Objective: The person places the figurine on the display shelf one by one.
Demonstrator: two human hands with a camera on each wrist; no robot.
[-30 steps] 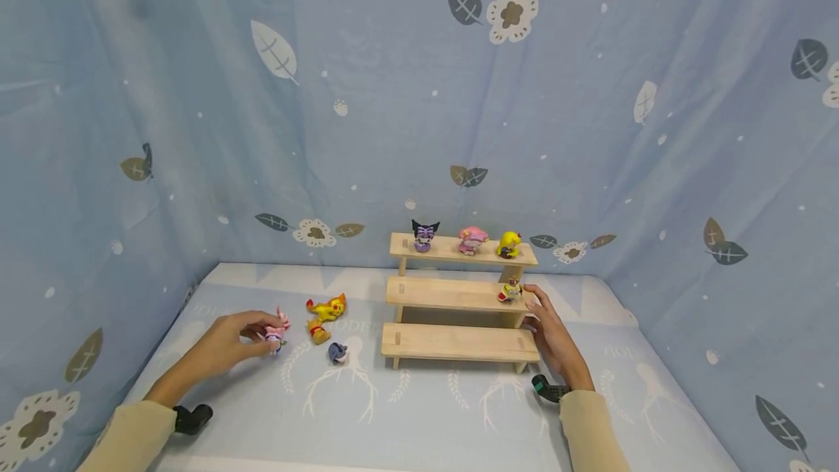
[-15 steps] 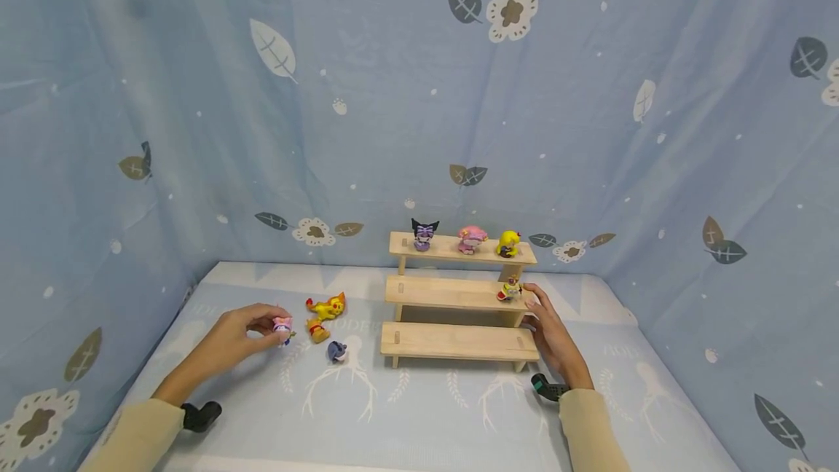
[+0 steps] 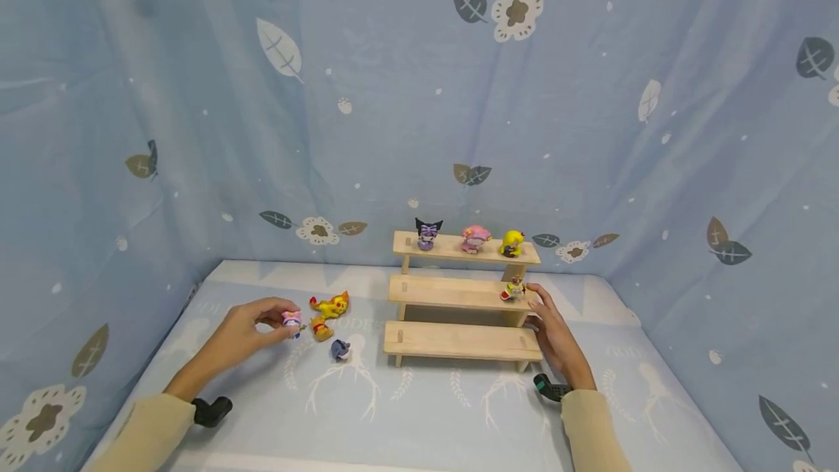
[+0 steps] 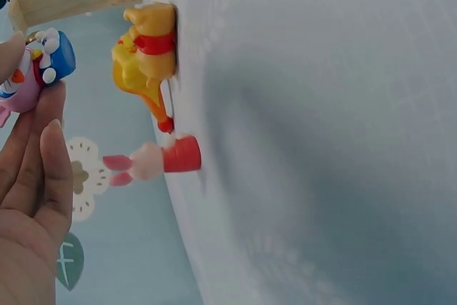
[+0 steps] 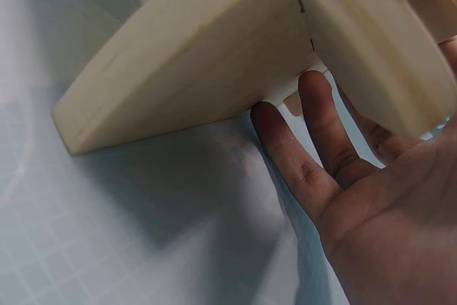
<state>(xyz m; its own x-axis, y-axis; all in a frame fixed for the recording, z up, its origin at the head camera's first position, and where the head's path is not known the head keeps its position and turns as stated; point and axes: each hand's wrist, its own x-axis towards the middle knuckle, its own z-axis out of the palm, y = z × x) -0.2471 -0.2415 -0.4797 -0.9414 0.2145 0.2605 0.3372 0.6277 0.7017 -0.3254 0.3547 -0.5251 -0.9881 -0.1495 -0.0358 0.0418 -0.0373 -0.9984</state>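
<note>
Since earlier: left hand (image 3: 245, 326) had lifted the small pink figure (image 3: 291, 322) off the cloth and carried it a little rightward, toward the other toys; right hand (image 3: 553, 333) had stayed at the right end of the wooden stand (image 3: 459, 296).
Left hand: forearm stretched forward above the bench (image 3: 419, 414), fingers (image 4: 53, 158) and thumb pinched on the pink figure, which had a blue part, held just clear of the cloth.
Right hand: palm open and fingers (image 5: 285, 151) straight and slightly apart, laid against the stand's right side by the lower steps; it gripped nothing.
Head view only: three figures stood on the top step, a black-eared purple one (image 3: 427, 234), a pink one (image 3: 475, 238) and a yellow one (image 3: 511, 243); a small red-and-yellow figure (image 3: 513, 289) stood at the right end of the middle step, just beside the right hand's fingertips; the bottom step was bare.
Left wrist view only: a yellow bear in a red top (image 4: 146, 51) lay on its side, with a pink long-eared figure in red (image 4: 153, 160) lying close by, details too small in the head view.
Right wrist view only: two fingers reached under the edge of the step boards, against the cloth.
On the cloth: a yellow-orange figure (image 3: 331, 304) and a small blue-grey figure (image 3: 339, 349) lay between the left hand and the stand.
Edges and room: patterned curtain (image 3: 419, 93) closed off the back and both sides; open cloth lay in front of the stand and between the two arms.
</note>
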